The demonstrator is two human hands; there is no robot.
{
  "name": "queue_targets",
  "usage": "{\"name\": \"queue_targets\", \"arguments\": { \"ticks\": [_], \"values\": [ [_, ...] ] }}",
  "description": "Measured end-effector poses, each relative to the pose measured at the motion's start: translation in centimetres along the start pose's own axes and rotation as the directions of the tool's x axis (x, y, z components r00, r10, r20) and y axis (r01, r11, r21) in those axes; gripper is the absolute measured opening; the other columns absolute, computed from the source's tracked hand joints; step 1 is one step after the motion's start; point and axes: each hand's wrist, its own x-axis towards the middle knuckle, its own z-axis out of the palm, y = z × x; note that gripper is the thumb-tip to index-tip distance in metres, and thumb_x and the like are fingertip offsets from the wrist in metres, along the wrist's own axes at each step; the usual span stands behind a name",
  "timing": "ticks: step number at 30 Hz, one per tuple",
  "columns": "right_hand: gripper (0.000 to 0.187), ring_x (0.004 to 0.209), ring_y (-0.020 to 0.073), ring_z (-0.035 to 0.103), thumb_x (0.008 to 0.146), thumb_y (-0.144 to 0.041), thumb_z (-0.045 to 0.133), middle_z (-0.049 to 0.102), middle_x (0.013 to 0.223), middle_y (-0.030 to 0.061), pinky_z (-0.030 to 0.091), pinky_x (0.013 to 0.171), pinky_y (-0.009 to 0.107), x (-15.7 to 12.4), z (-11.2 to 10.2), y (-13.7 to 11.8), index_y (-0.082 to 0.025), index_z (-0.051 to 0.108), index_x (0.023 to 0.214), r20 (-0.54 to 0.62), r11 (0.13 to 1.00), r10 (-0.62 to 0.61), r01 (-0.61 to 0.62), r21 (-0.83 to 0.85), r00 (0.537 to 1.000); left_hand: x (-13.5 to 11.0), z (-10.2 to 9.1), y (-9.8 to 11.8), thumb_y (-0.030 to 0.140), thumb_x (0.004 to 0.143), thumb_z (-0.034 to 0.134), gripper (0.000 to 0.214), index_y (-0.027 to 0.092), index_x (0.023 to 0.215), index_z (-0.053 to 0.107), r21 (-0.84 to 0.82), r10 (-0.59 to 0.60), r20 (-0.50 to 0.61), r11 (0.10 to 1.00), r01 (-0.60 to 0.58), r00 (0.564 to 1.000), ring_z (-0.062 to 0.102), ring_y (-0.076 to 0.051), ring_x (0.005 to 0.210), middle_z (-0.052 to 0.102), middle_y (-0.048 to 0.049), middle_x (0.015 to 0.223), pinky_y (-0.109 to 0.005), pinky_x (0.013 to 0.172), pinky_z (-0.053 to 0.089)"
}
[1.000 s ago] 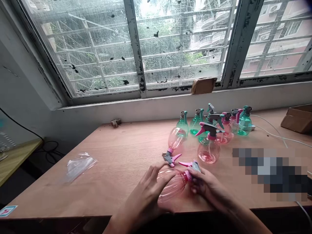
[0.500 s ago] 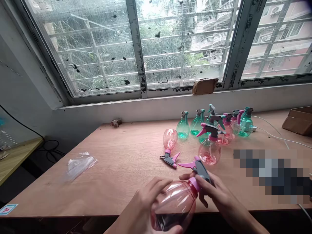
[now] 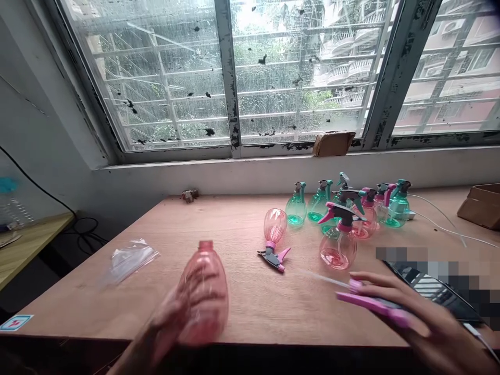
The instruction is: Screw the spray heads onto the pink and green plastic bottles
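My left hand (image 3: 167,317) is wrapped round a pink see-through spray bottle body (image 3: 207,297), held upright with its neck uncovered at the table's front edge. In my right hand (image 3: 425,312) is a pink and grey trigger spray head (image 3: 385,307), its thin clear tube pointing left over the table. Motion blurs both hands slightly. Between them, farther back, a pink spray bottle (image 3: 275,226) rests upside down or lying on its grey and pink head. Another pink spray bottle (image 3: 338,252) stands upright right of it, with its spray head on.
Several green spray bottles (image 3: 296,209) and pink ones stand near the wall. A clear plastic bag (image 3: 133,260) lies at left on the wooden table (image 3: 128,307). A phone (image 3: 437,289) with a cable is at right, and a cardboard box (image 3: 480,207) stands behind it.
The spray head has come off the bottle. My left hand has carried the bottle body left and turned it upright; my right hand has moved right with the spray head.
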Motion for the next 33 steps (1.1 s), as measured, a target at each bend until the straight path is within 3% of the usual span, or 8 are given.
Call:
{"name": "queue_targets", "arguments": {
  "ticks": [6, 11, 15, 19, 23, 27, 30, 33],
  "values": [
    [0.055, 0.139, 0.0331, 0.055, 0.099, -0.017, 0.044, 0.054, 0.157, 0.0142, 0.056, 0.104, 0.048, 1.2, 7.1, 3.0, -0.027, 0.056, 0.152, 0.197, 0.956, -0.021, 0.077, -0.283, 0.980, 8.7, -3.3, 0.4, 0.058, 0.079, 0.074, 0.085, 0.024, 0.146, 0.035, 0.429, 0.211, -0.352, 0.902, -0.043, 0.912, 0.039, -0.039, 0.153, 0.039, -0.0216, 0.160, -0.056, 0.119, 0.044],
    [0.053, 0.143, 0.0294, 0.051, 0.102, -0.043, 0.056, 0.050, 0.161, 0.0080, 0.051, 0.111, 0.045, 4.7, 2.0, 2.1, -0.032, 0.049, 0.154, 0.353, 0.962, -0.113, 0.191, -0.196, 0.929, 11.3, -4.3, 0.1, 0.055, 0.076, 0.077, 0.091, 0.019, 0.146, 0.031, 0.533, 0.261, -0.358, 0.845, -0.034, 0.897, 0.041, -0.043, 0.151, 0.045, -0.0261, 0.155, -0.064, 0.122, 0.034],
    [0.056, 0.139, 0.0356, 0.053, 0.103, -0.052, 0.049, 0.059, 0.150, 0.0179, 0.048, 0.108, 0.052, 11.2, -1.6, 0.6, -0.019, 0.050, 0.149, -0.115, 0.948, -0.065, 0.026, -0.316, 0.991, 10.5, -2.7, -0.1, 0.056, 0.081, 0.075, 0.108, 0.011, 0.157, 0.013, 0.636, 0.386, -0.394, 0.769, -0.055, 0.834, 0.007, -0.046, 0.161, 0.012, -0.0324, 0.169, -0.069, 0.127, 0.014],
    [0.043, 0.106, 0.0388, 0.071, 0.103, -0.050, 0.048, 0.076, 0.117, 0.0202, 0.053, 0.081, 0.047, 16.7, -1.3, 0.8, -0.015, 0.065, 0.122, -0.086, 0.836, 0.172, -0.192, -0.514, 0.981, 7.4, 2.7, 0.7, 0.046, 0.099, 0.063, 0.078, 0.025, 0.160, 0.020, 0.832, 0.724, -0.084, 0.429, -0.351, 0.685, 0.017, -0.037, 0.161, 0.023, -0.0183, 0.171, -0.064, 0.129, 0.021],
    [0.037, 0.070, 0.0347, 0.070, 0.102, -0.053, 0.049, 0.074, 0.075, 0.0118, 0.041, 0.058, 0.038, 16.6, -1.7, -1.8, -0.021, 0.067, 0.099, -0.188, 0.760, 0.288, -0.343, -0.552, 0.939, 4.0, 9.5, 1.7, 0.038, 0.105, 0.057, 0.074, 0.019, 0.163, 0.015, 0.774, 0.721, 0.303, 0.195, -0.602, 0.623, 0.044, -0.033, 0.150, 0.044, -0.0220, 0.162, -0.050, 0.118, 0.047],
    [0.036, 0.061, 0.0282, 0.063, 0.095, -0.061, 0.059, 0.065, 0.065, 0.0044, 0.042, 0.058, 0.037, 12.3, -1.9, -7.6, -0.026, 0.064, 0.100, -0.535, 0.907, 0.296, -0.408, -0.103, 0.791, 3.3, 15.2, 2.7, 0.063, 0.093, 0.066, 0.093, 0.009, 0.157, 0.026, 0.756, 0.738, 0.383, 0.094, -0.647, 0.555, 0.042, -0.042, 0.149, 0.047, -0.0303, 0.156, -0.056, 0.114, 0.049],
    [0.033, 0.049, 0.0195, 0.054, 0.095, -0.059, 0.062, 0.061, 0.062, -0.0006, 0.044, 0.049, 0.032, 9.9, -0.2, -10.1, -0.026, 0.061, 0.093, -0.349, 0.791, 0.501, -0.257, 0.555, 0.792, 4.0, 16.7, 3.5, 0.052, 0.091, 0.075, 0.077, 0.013, 0.147, 0.041, 0.822, 0.866, 0.269, 0.021, -0.570, 0.421, 0.047, -0.044, 0.143, 0.057, -0.0283, 0.145, -0.060, 0.112, 0.047],
    [0.035, 0.041, 0.0137, 0.046, 0.094, -0.057, 0.066, 0.056, 0.055, -0.0039, 0.040, 0.042, 0.028, 8.7, 1.7, -10.1, -0.024, 0.059, 0.083, -0.019, 0.503, 0.583, -0.343, 0.794, 0.812, 4.1, 15.3, 3.9, 0.025, 0.091, 0.076, 0.062, 0.015, 0.145, 0.047, 0.832, 0.864, 0.277, 0.003, -0.555, 0.420, 0.062, -0.042, 0.128, 0.068, -0.0228, 0.133, -0.057, 0.104, 0.052]
  ]
}}
